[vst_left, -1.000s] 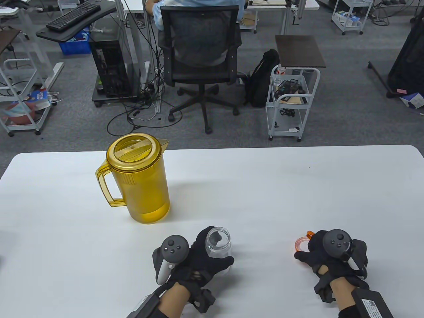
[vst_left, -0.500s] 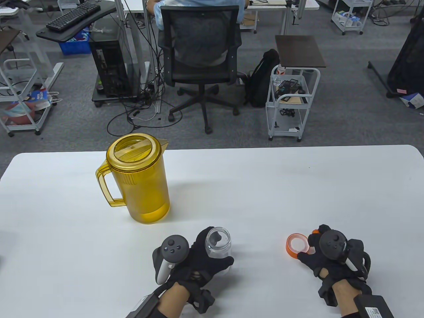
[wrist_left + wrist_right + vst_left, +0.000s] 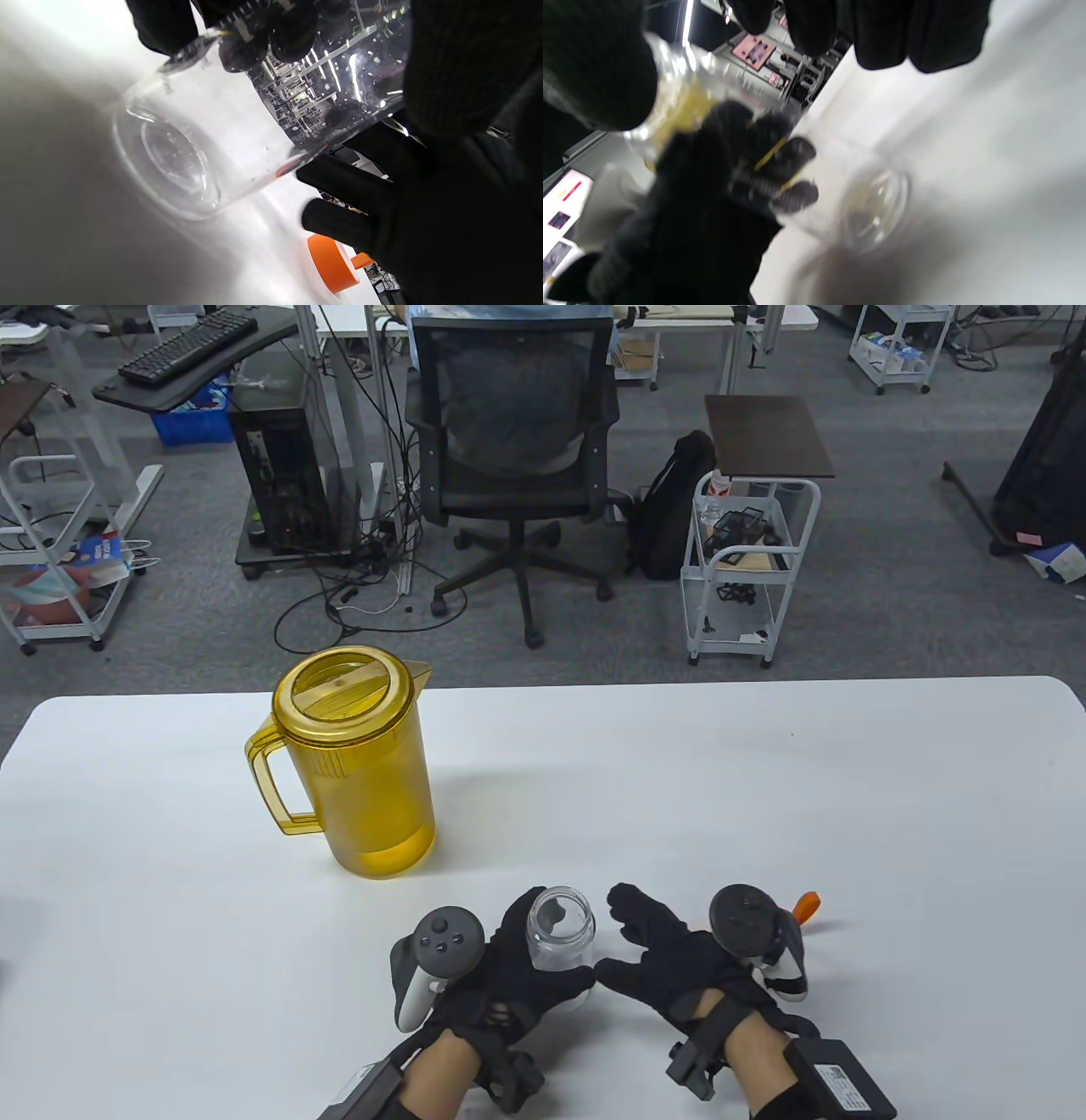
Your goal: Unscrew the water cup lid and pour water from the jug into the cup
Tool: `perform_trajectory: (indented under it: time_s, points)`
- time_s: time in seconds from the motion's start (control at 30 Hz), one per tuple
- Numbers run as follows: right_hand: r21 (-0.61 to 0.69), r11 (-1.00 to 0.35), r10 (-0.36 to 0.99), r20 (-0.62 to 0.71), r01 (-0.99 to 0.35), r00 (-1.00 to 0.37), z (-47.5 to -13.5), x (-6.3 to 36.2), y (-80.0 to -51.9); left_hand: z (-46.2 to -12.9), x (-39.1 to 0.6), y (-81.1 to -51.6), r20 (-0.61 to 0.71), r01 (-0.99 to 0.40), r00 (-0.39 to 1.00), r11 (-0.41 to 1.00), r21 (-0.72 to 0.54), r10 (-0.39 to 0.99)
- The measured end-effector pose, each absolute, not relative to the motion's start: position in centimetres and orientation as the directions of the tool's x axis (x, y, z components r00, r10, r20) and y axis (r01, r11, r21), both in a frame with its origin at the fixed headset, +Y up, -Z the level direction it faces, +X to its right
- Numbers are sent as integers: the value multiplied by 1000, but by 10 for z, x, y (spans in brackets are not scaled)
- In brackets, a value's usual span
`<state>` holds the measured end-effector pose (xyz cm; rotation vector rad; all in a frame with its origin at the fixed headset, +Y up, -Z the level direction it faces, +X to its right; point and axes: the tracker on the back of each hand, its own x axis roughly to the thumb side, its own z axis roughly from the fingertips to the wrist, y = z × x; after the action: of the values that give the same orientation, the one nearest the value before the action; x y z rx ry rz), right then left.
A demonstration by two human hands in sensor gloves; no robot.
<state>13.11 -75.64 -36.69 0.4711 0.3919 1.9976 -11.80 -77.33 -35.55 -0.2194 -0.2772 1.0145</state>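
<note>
Half the job looks done: lid (image 3: 333, 262) off on the bench (image 3: 764, 780), left grip (image 3: 509, 976) wrapping the open cup (image 3: 560, 937), right grip (image 3: 670, 954) spread beside it (jug (image 3: 356, 763) untouched).

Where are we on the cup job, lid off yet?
Lid is off, lying on the table. The left hand grips the open cup; the right hand reaches beside it, fingers open. The jug stands untouched, so pouring is left.

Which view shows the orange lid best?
The left wrist view: the orange lid lies in plain sight on the table. The table view shows only its tab behind the right hand; the right wrist view shows none.
</note>
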Motion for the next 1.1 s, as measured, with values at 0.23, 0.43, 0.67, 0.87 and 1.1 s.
perform_trajectory:
  time_s: [0.23, 0.43, 0.67, 0.87, 1.1]
  points:
    - [485, -362, 931, 147, -796, -334, -367, 103, -771, -355, -120, -773, 152, -782, 519, 539, -313, 841]
    - [452, -320, 947, 120, -833, -299, -368, 96, -778, -354, -122, -773, 169, -769, 528, 553, -319, 832]
    - [424, -326, 945, 136, -845, -296, -370, 98, -777, -356, -124, -772, 209, -719, 560, 596, -358, 801]
    - [392, -346, 937, 187, -852, -294, -370, 102, -775, -356, -144, -759, 186, -526, 761, 758, -385, 622]
    - [383, -348, 936, 198, -856, -292, -369, 101, -776, -355, -217, -702, 131, -687, 723, 726, 34, 678]
